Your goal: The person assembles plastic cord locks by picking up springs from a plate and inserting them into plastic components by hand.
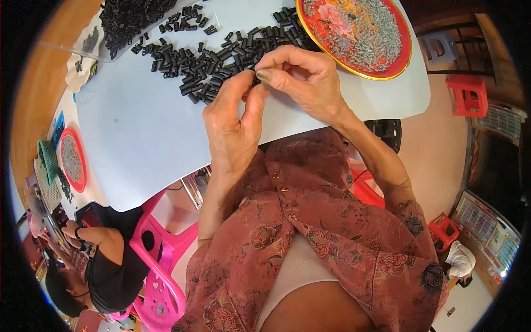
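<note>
My left hand [235, 113] and my right hand [310, 80] meet over the near part of the white table, fingertips pinched together. Between them is a small black piece [256, 81], mostly hidden by the fingers; it looks like the loose parts behind. Just beyond my hands spreads a pile of short black cylindrical plastic parts [193, 69]. Beside my right hand, at the far right of the table, a red and gold floral tray [406, 47] holds many small silvery metal pieces [368, 41].
A larger heap of black parts [127, 22] lies at the far left of the white table [138, 138]. Further left are a red tray [83, 171] of metal pieces and a green basket [48, 160]. A person in black [110, 265] sits by a pink chair [160, 260]. Red stools [467, 94] stand right.
</note>
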{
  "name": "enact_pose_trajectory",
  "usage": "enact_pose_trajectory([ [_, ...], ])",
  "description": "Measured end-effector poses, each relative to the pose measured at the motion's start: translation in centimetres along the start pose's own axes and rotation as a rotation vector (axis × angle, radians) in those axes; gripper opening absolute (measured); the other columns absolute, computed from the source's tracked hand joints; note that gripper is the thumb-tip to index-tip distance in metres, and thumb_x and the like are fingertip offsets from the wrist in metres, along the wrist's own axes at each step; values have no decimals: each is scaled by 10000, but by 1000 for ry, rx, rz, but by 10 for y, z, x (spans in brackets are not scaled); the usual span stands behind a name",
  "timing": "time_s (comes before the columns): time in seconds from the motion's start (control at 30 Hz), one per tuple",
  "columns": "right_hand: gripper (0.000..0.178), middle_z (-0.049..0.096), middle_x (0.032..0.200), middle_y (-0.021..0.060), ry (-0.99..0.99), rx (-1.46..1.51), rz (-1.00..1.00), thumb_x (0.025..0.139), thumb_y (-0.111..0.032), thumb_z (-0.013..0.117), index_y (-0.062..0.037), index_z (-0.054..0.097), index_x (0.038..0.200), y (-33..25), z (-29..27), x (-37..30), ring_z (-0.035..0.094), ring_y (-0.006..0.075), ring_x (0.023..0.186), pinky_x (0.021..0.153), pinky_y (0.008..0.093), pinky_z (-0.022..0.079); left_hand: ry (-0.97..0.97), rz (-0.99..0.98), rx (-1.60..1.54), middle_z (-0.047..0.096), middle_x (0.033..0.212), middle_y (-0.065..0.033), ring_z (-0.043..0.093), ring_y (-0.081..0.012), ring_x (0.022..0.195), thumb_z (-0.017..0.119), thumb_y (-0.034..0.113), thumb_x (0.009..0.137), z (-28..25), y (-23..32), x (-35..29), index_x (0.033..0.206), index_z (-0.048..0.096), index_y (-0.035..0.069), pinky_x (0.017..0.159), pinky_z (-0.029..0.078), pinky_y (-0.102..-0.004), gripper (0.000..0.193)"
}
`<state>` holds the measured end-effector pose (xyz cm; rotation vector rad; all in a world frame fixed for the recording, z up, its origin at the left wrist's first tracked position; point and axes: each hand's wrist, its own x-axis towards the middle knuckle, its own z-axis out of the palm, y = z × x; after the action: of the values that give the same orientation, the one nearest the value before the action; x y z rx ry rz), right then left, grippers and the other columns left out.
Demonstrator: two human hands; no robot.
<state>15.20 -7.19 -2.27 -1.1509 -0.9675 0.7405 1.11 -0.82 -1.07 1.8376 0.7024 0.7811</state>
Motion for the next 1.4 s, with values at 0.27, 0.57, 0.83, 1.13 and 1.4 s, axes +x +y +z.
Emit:
enact_pose_trajectory([
  [0.27, 102, 611, 697, -20, 3, -62, -20, 853, -54, 621, -9, 673, 928, 3, 0, 2, 507, 11, 591, 508, 172, 388, 54, -65, -13, 620, 754, -111, 624, -145, 693, 603, 2, 826, 1, 5, 2, 999, 597, -23, 632, 478, -267, 175],
  [0.57, 67, 622, 796, 66, -74, -163, -182, 812, 17, 619, 23, 626, 878, -9, 1, -4, 617, 111, 680, 603, 245, 483, 32, -79, -3, 589, 738, -60, 503, -110, 669, 543, 94, 894, 0, 9, -9, 1008, 585, -28, 611, 419, -246, 172],
  [0.83, 101, 642, 815, 77, 81, -728, -340, 826, -74, 630, -8, 647, 902, -40, -72, 19, 617, 144, 661, 594, 277, 490, -50, -97, -97, 618, 771, -55, 528, -98, 688, 538, 94, 897, 0, 0, -16, 1010, 577, -25, 606, 401, -225, 169],
  [1.13, 127, 661, 811, 147, -132, -1296, -316, 795, -115, 628, -30, 672, 878, -18, -171, 77, 640, 299, 738, 682, 381, 507, -25, -136, -127, 624, 790, -68, 548, -99, 697, 562, 88, 885, 2, -3, -17, 999, 585, -27, 605, 399, -217, 164],
  [1.4, 122, 663, 827, 149, -52, -1271, -119, 798, -131, 631, -41, 674, 868, -34, -153, 76, 636, 307, 753, 700, 400, 502, -42, -169, -99, 628, 781, -73, 559, -100, 696, 580, 84, 874, -2, -1, -16, 1014, 590, -32, 608, 407, -219, 182],
])
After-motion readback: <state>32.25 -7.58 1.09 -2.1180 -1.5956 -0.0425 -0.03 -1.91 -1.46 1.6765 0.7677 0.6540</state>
